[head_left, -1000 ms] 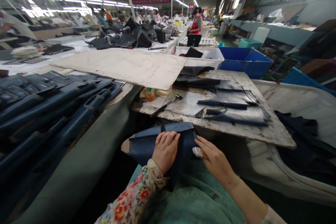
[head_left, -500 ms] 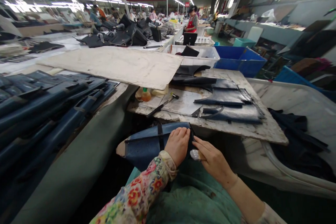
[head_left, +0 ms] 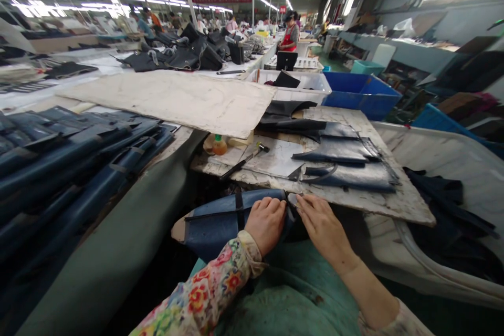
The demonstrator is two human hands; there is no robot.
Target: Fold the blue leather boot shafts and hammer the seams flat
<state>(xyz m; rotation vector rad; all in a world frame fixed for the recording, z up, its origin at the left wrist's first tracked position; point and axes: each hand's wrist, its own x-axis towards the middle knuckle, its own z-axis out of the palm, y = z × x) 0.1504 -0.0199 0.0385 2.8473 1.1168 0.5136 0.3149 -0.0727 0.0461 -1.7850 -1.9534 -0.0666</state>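
Note:
A dark blue leather piece [head_left: 214, 228] with a black strap and a tan end lies across my lap, over a green apron [head_left: 303, 294]. My left hand [head_left: 266, 224] is closed on its right part, fingers bent over the upper surface near the black edge. Just right of that edge, my right hand [head_left: 323, 226] is closed on a small tool with a whitish, wrapped-looking end [head_left: 292, 200]; most of the tool is hidden by the fingers. The tool's tip is at the piece's black edge.
Ahead, a worn board [head_left: 409, 202] bears dark leather pieces [head_left: 350, 177], a black-handled brush [head_left: 244, 160] and an orange bottle [head_left: 219, 145]. Blue rolled pieces [head_left: 98, 189] lie left. White [head_left: 326, 84] and blue [head_left: 360, 89] bins stand behind; a large pale bin [head_left: 457, 157] is right. A person in red [head_left: 290, 37] stands farther off.
My right hand and the tool's whitish end have moved up along the black edge of the blue piece. My left hand keeps its place on the piece.

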